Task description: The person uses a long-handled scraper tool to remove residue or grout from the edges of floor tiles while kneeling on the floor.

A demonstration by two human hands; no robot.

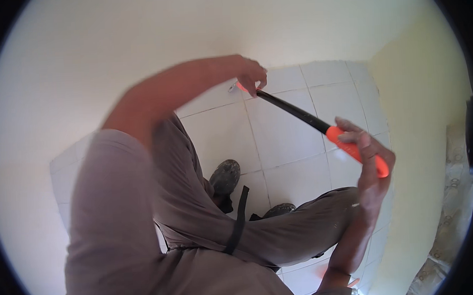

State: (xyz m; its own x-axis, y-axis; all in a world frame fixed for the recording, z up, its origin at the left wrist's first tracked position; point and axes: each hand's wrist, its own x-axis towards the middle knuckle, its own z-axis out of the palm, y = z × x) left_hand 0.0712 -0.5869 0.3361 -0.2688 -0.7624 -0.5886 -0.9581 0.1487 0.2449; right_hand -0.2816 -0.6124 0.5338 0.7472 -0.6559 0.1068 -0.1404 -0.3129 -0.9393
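Observation:
A long tool (293, 110) with a straight black shaft and an orange grip slants down across the view from the far middle toward the right. My right hand (373, 151) is wrapped around the orange grip at its near end. Stretched out to the far end, my left hand (252, 75) has its fingers bent down around the tool beside another orange part. A small pale, metal-looking tip sticks out past those fingers; its shape is too small to make out. The tool is held above the white tiled floor (283, 137).
My bent legs in grey-brown trousers (197, 212) and dark, stained shoes (225, 176) occupy the middle. A black strap (239, 221) lies across one leg. Pale walls (315, 23) rise ahead and at the right. A patterned, crumpled-looking sheet (450, 206) is at the far right.

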